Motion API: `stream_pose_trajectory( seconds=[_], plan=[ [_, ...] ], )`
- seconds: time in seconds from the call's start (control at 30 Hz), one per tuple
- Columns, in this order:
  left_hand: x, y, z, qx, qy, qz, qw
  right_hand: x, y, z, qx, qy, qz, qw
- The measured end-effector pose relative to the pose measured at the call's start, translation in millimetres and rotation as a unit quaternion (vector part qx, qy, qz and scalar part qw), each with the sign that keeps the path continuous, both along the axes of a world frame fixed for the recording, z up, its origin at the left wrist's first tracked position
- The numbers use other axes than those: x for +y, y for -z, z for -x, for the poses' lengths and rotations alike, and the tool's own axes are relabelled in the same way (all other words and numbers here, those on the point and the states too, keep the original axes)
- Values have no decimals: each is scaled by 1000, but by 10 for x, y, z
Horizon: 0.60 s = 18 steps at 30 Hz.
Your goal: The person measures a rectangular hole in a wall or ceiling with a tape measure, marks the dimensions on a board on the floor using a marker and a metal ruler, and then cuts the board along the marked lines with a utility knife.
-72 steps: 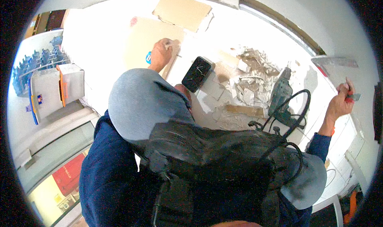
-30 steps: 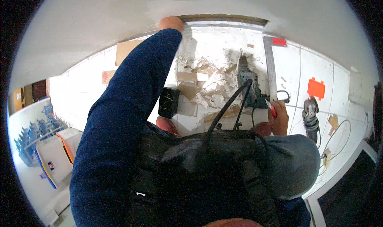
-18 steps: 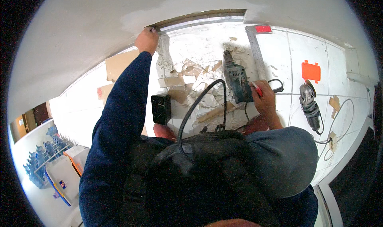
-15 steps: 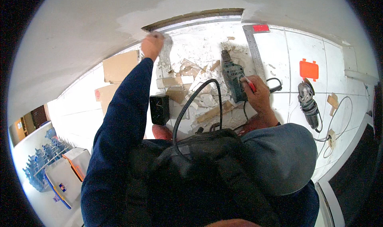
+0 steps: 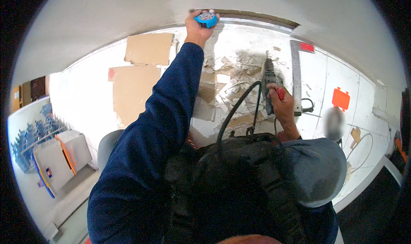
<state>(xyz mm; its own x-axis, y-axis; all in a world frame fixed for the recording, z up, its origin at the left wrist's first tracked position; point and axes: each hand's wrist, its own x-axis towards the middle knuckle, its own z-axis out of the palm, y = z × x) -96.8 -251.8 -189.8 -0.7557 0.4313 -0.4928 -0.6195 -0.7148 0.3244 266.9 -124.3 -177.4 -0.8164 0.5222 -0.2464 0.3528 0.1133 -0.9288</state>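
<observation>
A blue tape measure (image 5: 207, 20) is in my left hand (image 5: 196, 29), its fingers wrapped round the case beside the long slot (image 5: 257, 17) cut at the foot of the wall. My right hand (image 5: 281, 104) is closed on a slim red thing, pen-like in shape, though much of it is hidden by the fingers. Right beside that hand lies a dark power drill (image 5: 269, 77) with its bit toward the wall; whether the hand touches it I cannot tell. A metal carpenter's square (image 5: 296, 68) with a red label lies right of the drill.
Broken tile and plaster bits (image 5: 239, 72) litter the floor between my arms. Cardboard sheets (image 5: 137, 87) lie on the left. Farther right are an orange plastic piece (image 5: 341, 98) and a blurred angle grinder (image 5: 334, 123) with its cord. A black cable (image 5: 235, 109) loops near my knees.
My left hand has moved right along the wall, and the blue tape measure now shows in it. My view has shifted, and the black box-like object left of the rubble is out of sight.
</observation>
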Motion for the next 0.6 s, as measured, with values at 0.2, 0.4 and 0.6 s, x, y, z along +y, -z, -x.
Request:
stream_pose_trajectory(
  seconds=[0.2,0.4,0.6],
  plan=[
    [-65,112,130,-15,-18,-48,999,64,-83,-13,19,42,21,999],
    [65,265,137,16,1,-12,1000,164,36,-147,-14,71,29,997],
    [-22,306,245,37,-19,34,999,110,-29,-87,-7,86,71,994]
  ],
)
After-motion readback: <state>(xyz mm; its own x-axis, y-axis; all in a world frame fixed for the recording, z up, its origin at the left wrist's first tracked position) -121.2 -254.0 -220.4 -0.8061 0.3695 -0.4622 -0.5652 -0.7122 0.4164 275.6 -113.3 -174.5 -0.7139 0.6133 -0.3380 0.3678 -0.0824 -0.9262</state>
